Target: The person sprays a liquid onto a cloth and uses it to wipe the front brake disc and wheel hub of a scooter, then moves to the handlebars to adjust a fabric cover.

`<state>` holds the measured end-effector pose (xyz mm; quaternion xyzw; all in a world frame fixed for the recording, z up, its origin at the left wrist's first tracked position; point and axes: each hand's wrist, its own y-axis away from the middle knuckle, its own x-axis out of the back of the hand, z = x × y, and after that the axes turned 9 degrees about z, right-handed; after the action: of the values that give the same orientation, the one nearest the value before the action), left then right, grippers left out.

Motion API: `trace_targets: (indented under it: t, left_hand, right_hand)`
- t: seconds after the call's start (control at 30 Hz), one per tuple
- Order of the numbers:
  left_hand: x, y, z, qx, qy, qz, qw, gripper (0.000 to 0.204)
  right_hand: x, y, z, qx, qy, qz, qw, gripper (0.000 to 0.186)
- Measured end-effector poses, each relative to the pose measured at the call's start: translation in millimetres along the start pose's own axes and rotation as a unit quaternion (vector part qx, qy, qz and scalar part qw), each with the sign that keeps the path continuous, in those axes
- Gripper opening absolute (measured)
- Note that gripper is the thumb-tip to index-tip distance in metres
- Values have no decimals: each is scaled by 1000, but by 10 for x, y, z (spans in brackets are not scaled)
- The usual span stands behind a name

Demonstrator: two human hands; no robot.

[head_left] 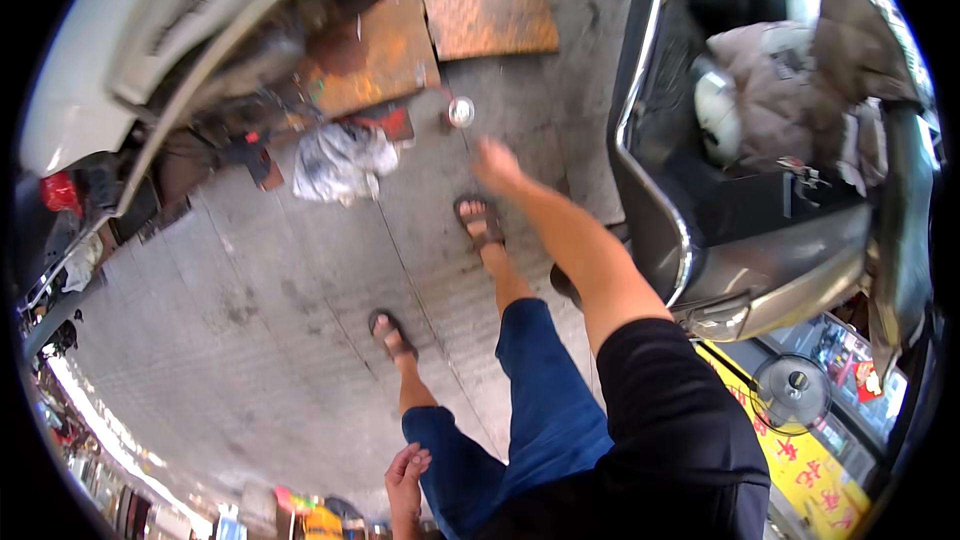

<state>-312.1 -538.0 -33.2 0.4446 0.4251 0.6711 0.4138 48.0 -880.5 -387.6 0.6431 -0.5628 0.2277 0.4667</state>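
Observation:
My right hand (pixel 497 165) reaches forward over the floor, smeared by motion, so its fingers cannot be read. Just beyond it stands a small round can (pixel 461 112) with a pale top, apart from the hand. To the left of the can lies a crumpled white and grey rag (pixel 343 162). Low by my left thigh hangs my left hand (pixel 408 470), its fingers curled inward. Whether anything is inside those fingers is hidden.
A dark scooter (pixel 700 230) with a chrome rail stands close on my right, a jacket (pixel 780 70) on it. At upper left is a white vehicle body (pixel 190 30). Rusty boards (pixel 485 0) lie ahead on the concrete floor (pixel 240 300). A round fan (pixel 792 392) is at lower right.

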Motion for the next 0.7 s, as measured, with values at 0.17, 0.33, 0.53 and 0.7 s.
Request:
trace_targets:
  t: [0.17, 0.33, 0.53, 0.7]
  left_hand:
    - [996, -25, 7, -96, 54, 3, 994, 34]
    - [1722, 308, 429, -104, 206, -130, 964, 35]
    - [1143, 1049, 811, -42, 194, -358, 912, 50]
    - [185, 2074, 706, 25, 226, -576, 786, 42]
  right_hand:
    - [591, 2111, -804, 28, -158, 117, 980, 28]
    - [1473, 3944, -2233, -35, -247, -51, 967, 30]
    - [2221, 5063, -3787, 338, -278, 101, 893, 37]
    - [2832, 5470, -3543, 343, -303, 323, 828, 29]
